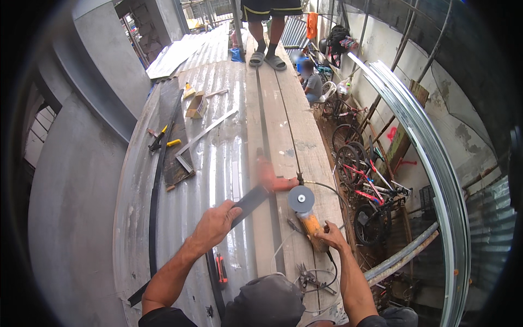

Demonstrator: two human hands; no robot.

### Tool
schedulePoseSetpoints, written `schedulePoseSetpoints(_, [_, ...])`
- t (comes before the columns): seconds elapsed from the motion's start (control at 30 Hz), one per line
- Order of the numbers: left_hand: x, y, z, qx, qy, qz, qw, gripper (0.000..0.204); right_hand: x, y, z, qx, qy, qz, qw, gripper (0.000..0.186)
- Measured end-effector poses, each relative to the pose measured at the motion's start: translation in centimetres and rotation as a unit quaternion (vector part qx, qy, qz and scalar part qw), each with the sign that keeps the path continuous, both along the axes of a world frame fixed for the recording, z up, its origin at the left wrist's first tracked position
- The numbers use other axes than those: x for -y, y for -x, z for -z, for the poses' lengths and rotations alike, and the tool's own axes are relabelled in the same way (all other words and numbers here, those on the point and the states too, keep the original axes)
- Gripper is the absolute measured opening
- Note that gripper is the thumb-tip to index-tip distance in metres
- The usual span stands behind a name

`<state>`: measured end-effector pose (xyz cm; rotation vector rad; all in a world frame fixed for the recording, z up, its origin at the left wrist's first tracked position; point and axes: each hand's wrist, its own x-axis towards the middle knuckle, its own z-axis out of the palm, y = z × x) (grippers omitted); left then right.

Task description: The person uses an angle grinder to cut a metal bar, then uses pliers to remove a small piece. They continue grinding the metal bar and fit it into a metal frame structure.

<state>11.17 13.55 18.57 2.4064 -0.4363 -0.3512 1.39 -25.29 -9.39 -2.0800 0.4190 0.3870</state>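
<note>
My left hand (213, 224) is closed around one end of a dark metal strip (251, 204), which points up and to the right over the planks. My right hand (331, 237) grips the yellow-orange body of an angle grinder (311, 222). Its grey disc (300, 197) faces up, a short way right of the strip and apart from it. At the strip's far end lies a red power drill (279, 183), partly blurred. Pliers (306, 277) and loose cable rest on the boards below the grinder. A red utility knife (220, 268) lies below my left hand.
Wooden planks (291, 122) run over corrugated metal sheets (218, 87). A metal square (204, 133), yellow-handled snips (158, 139) and a small box (196, 106) lie left. Another person's feet (267, 59) stand ahead. Right, beyond the plank edge, are bicycles (370, 180) and long metal channels (430, 141).
</note>
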Motion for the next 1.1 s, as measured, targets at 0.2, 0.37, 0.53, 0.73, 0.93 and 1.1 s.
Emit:
schedulePoseSetpoints(0.2, [4.4,-0.4,-2.3,0.047,0.032,0.043,0.997,0.037,-1.0,-0.1,-3.9,0.244,-0.084,0.244,0.935,0.067])
schedulePoseSetpoints(0.37, [7.9,1.2,-5.1,0.076,-0.021,0.086,0.993,0.032,-5.5,-3.2,-20.8,0.324,-0.421,0.128,0.838,0.041])
schedulePoseSetpoints(0.53, [9.9,3.2,-6.8,0.199,-0.063,0.137,0.968,0.023,-5.5,-2.4,-29.1,0.315,-0.281,0.022,0.906,0.040])
schedulePoseSetpoints(0.73, [10.1,5.5,-6.5,0.256,-0.084,0.144,0.952,0.019,-6.9,-2.7,-30.4,0.252,-0.316,0.050,0.913,0.024])
schedulePoseSetpoints(0.93, [10.0,7.7,-6.6,0.236,-0.117,0.121,0.957,0.022,-9.7,-2.4,-29.2,0.347,-0.219,0.106,0.906,0.013])
schedulePoseSetpoints(1.1, [9.3,8.0,-5.4,0.188,-0.113,0.074,0.973,0.022,-11.0,-2.7,-30.3,0.452,0.064,0.030,0.889,0.012])
